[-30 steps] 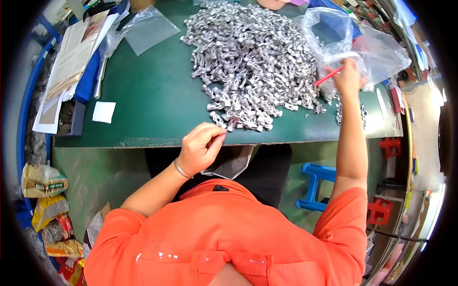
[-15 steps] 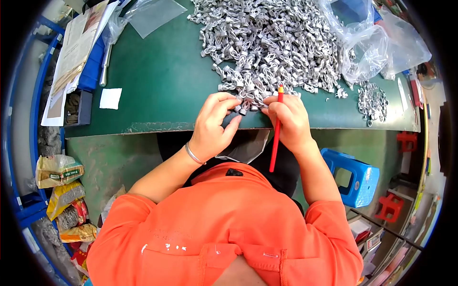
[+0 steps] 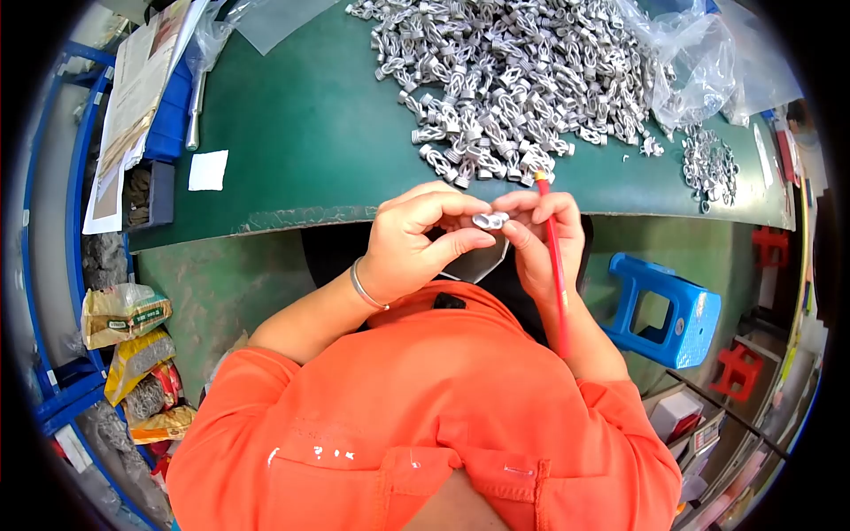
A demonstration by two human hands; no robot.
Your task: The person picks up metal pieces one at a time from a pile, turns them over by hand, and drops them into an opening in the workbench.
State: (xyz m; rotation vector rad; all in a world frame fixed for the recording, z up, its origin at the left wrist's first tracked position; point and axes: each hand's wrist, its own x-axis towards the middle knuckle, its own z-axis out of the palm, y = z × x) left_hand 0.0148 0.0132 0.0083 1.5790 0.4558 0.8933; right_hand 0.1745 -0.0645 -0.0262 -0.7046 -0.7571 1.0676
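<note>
Both my hands meet just off the table's front edge around a small grey metal looped fitting. My left hand pinches it between thumb and fingers. The fingertips of my right hand touch its other side. A red pencil-like tool with a yellowish end lies held in my right hand, pointing away from me. Beyond my fingers, a large pile of similar grey fittings covers the back of the green table.
Smaller metal loops lie at the right beside clear plastic bags. A white square, papers and a blue bin sit at the left. A blue stool stands on the floor at right.
My hands have come back from the pile's near edge toward my body, now with a fitting between them. The red tool has stayed in my right hand. The view has shifted slightly.
</note>
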